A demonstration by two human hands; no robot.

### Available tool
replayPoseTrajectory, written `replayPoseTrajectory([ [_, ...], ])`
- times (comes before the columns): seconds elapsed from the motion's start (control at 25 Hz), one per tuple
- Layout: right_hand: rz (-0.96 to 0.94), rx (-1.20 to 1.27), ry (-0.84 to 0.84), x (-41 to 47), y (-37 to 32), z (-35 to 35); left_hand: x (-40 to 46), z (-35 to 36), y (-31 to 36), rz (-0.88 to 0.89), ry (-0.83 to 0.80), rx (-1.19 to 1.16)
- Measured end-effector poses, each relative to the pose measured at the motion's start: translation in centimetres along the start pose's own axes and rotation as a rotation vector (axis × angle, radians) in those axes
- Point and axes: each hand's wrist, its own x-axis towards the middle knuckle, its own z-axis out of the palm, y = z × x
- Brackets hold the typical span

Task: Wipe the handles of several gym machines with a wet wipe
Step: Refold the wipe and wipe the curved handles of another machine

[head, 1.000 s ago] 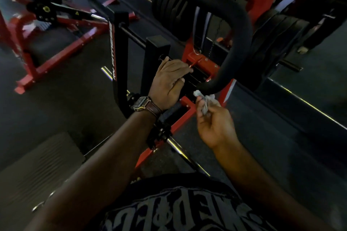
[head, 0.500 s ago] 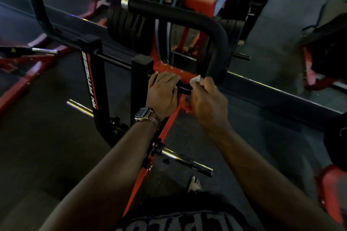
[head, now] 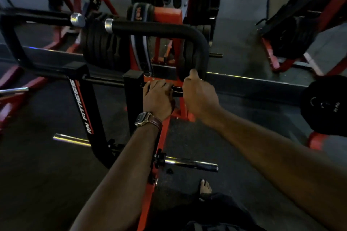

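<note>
Obs.: you are working at the lower end of the curved black padded handle (head: 165,29), where its vertical leg comes down to the red frame (head: 165,127) of the machine.

Handling, judged: the handle is fixed to the frame, rigid under a slightly yielding, grippy sleeve, so it is taking firm rubbing without shifting. The wet wipe is light, limp and damp; it is likely to bunch or slip out of your grip, so it wants pressing flat under fingers wrapped round the tube. The wipe itself is not showing in this view; presumably it is hiding under your right hand.

Right hand (head: 200,95): you are curling it against the base of the handle, thumb lying up along the black padding; fingers hidden on the far side. What it is gripping cannot be confirmed.

Left hand (head: 157,97): you are closing your fingers over the short black crossbar (head: 177,91) just beside the right hand, bracing. A watch (head: 143,119) is sitting on that wrist.
</note>
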Motion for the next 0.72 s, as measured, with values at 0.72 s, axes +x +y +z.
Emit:
replayPoseTrajectory([
  [0.72,0.347,0.704,0.513,-2.7,2.7,5.7,0.5,-0.4,1.5,-0.015,-0.202,0.024],
])
